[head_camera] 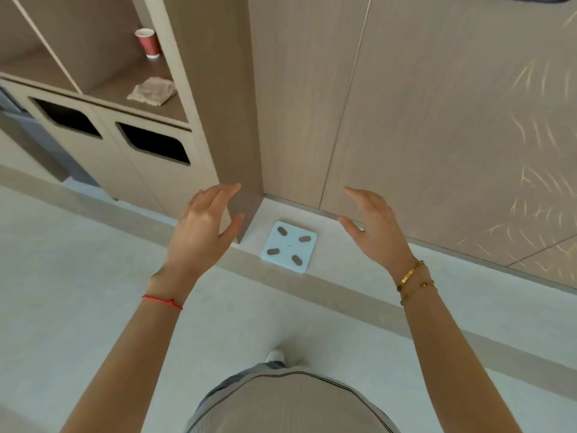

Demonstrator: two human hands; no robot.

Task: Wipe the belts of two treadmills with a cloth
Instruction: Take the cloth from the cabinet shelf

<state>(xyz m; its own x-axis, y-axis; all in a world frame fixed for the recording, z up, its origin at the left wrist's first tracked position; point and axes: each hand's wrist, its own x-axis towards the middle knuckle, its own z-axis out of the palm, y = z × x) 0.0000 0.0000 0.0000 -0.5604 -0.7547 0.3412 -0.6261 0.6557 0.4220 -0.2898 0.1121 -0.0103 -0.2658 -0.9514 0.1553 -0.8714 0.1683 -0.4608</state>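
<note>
Wood-panelled wall and a pale floor; a built-in shelf unit stands at the corner, with 2 dark bin openings in its lower doors. No treadmills in view.

Cloth lies on the shelf unit's open ledge, just above the bin openings, loosely folded, beige. A red paper cup stands farther back on the same ledge, apart from the cloth. A white bathroom scale sits on the floor at the foot of the shelf unit's corner post.

Both hands are raised in front of the body, empty: left hand has its fingers straight and spread, right hand is relaxed with fingers extended. Neither touches anything; the cloth is well apart from both, up and to the left.

Handling call: the cloth looks light, soft and limp, not fragile, no slip risk. It will drape and unfold if lifted by 1 corner. Better to pinch through the folded stack near its middle, or scoop the near edge off the ledge, so it stays bundled. 1 hand should do. Keep clear of the cup; it likely tips easily.
</note>
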